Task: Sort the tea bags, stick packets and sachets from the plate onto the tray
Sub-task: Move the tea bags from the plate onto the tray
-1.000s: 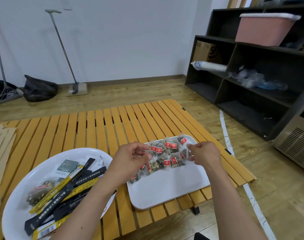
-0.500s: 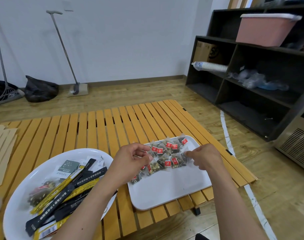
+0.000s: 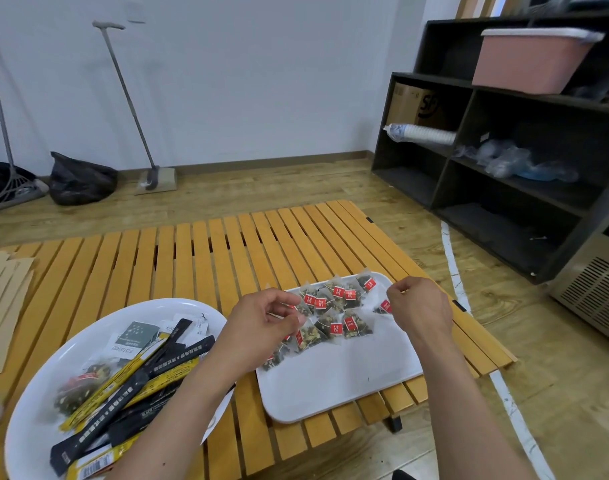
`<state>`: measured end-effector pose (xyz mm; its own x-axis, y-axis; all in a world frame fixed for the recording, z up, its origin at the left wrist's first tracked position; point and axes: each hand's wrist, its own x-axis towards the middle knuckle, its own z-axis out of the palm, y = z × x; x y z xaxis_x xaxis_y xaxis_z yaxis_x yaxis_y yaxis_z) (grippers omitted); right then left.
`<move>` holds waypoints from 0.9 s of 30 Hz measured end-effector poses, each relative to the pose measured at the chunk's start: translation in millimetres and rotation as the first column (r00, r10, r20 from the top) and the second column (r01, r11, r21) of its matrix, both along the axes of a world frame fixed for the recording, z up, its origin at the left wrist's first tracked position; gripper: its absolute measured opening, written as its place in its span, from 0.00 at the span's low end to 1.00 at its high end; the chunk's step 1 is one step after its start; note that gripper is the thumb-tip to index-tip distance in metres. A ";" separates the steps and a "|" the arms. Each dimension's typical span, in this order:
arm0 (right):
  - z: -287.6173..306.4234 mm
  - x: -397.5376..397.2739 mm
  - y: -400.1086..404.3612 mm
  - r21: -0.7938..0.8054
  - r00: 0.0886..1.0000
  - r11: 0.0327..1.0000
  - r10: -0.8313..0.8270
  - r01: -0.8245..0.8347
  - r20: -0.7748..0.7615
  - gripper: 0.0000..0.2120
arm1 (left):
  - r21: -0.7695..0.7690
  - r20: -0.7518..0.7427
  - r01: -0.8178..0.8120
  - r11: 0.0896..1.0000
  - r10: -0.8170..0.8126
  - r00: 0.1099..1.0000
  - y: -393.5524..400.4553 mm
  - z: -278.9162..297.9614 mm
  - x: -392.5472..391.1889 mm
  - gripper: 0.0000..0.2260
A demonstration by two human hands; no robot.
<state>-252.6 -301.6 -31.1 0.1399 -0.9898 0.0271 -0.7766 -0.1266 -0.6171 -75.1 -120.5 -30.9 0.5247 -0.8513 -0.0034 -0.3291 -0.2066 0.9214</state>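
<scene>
A white rectangular tray (image 3: 330, 389) lies at the table's near right with several clear pyramid tea bags (image 3: 337, 317) with red tags across its far half. My left hand (image 3: 261, 327) hovers over the tray's left edge, thumb and forefinger pinching a tea bag there. My right hand (image 3: 420, 306) is at the tray's right side, fingers curled, pinching a single tea bag (image 3: 384, 306) set apart from the cluster. The round white plate (image 3: 29, 420) at the near left holds black and yellow stick packets (image 3: 140, 375), a green-and-white sachet (image 3: 136, 336) and tea bags (image 3: 78, 386).
The yellow slatted table (image 3: 209, 258) ends just beyond the tray on the right. Brown paper sheets (image 3: 1, 299) lie at its left edge. A dark shelf unit (image 3: 503, 188) stands on the right; a mop (image 3: 129, 105) and a black bag (image 3: 81, 181) stand by the wall.
My right hand has drawn one tea bag a little to the right, away from the cluster. My left hand has stayed over the tray's left edge.
</scene>
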 end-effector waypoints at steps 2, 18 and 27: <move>-2.3 0.6 -0.7 0.034 0.999 0.999 0.030 -0.030 -0.010 0.09 | 0.005 -0.001 0.005 1.000 -0.005 1.000 0.4 -0.2 -0.5 0.07; -5.4 -1.5 -4.0 0.216 0.998 0.975 0.052 -0.056 0.023 0.10 | 0.016 0.033 0.020 1.000 -0.021 0.999 0.4 -0.9 0.2 0.08; -5.2 8.9 0.5 0.292 0.989 0.955 0.016 -0.058 0.145 0.27 | 0.015 0.040 0.014 1.000 -0.014 0.999 0.7 -0.9 0.4 0.08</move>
<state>-243.7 -301.1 -36.4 0.1923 -0.9507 -0.2432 -0.6781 0.0504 -0.7332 -74.7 -119.8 -31.7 0.5128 -0.8585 0.0050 -0.3684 -0.2148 0.9045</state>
